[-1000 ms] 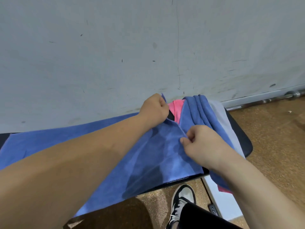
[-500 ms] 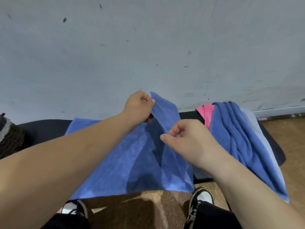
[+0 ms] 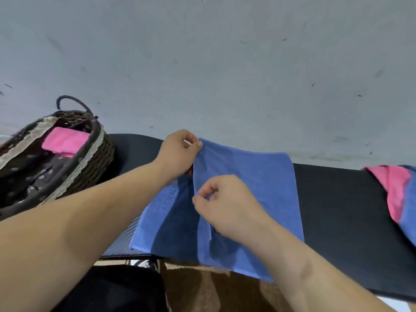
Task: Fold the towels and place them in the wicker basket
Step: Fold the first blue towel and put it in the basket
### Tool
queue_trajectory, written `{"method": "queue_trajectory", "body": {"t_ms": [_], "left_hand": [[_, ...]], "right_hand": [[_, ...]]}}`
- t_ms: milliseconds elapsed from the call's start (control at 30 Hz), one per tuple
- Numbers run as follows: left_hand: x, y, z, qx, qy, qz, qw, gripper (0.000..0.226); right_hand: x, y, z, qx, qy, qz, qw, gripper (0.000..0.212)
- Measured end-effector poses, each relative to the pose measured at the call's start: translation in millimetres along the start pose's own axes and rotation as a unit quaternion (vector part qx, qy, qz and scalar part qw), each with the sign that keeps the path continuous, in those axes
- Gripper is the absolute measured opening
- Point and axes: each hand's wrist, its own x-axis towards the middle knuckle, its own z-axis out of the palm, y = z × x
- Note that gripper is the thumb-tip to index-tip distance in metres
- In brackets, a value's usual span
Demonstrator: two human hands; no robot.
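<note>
Blue towel point(image 3: 258, 176) lies half-folded on the surface point(image 3: 337, 199), overhanging its near edge. Left hand point(image 3: 177, 154) and right hand point(image 3: 227, 206): each grip pinched on the fold edge. Soft, light, floppy (likely sags); best held at corners.

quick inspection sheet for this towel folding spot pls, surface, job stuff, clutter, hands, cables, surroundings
surface: black table, with a towel spread on it whose near edge hangs over the front.
job's things: blue towel part folded, one flap lifted; wicker basket at left, with a folded pink towel inside; heap of towels, pink and blue, at the right edge.
clutter: nothing seen.
grips: left hand pinches the flap's far corner; right hand pinches the same flap's edge nearer the person.
cables: nothing seen.
surroundings: scuffed grey wall behind, brown floor below.
</note>
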Motion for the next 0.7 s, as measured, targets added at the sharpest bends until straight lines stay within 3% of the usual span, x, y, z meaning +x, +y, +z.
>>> {"method": "queue_trajectory", "body": {"t_ms": [200,400,467,567,700], "left_hand": [[14.5,-14.4,-32.9,0.034,0.025,0.025,0.999,0.01],[7.6,-48.8,-62.0,0.056,0.048,-0.03,0.997,0.012],[-0.8,-50.5,-67.5,0.087,0.041,-0.03,0.995,0.012],[-21.6,-46.6,-68.8,0.162,0.002,-0.022,0.987,0.006],[-55.1,-49.3,-56.8,0.275,-0.051,-0.02,0.96,0.017]], "right_hand": [[19.3,-16.2,29.9,0.066,-0.014,-0.007,0.998,0.026],[15.0,-18.3,39.9,0.149,-0.069,0.009,0.986,0.013],[15.5,-8.2,29.1,0.099,-0.017,-0.025,0.995,0.014],[18.1,13.0,2.6,-0.096,0.053,-0.066,0.992,0.026],[16.2,49.4,-26.4,-0.293,-0.003,0.024,0.956,0.064]]}}
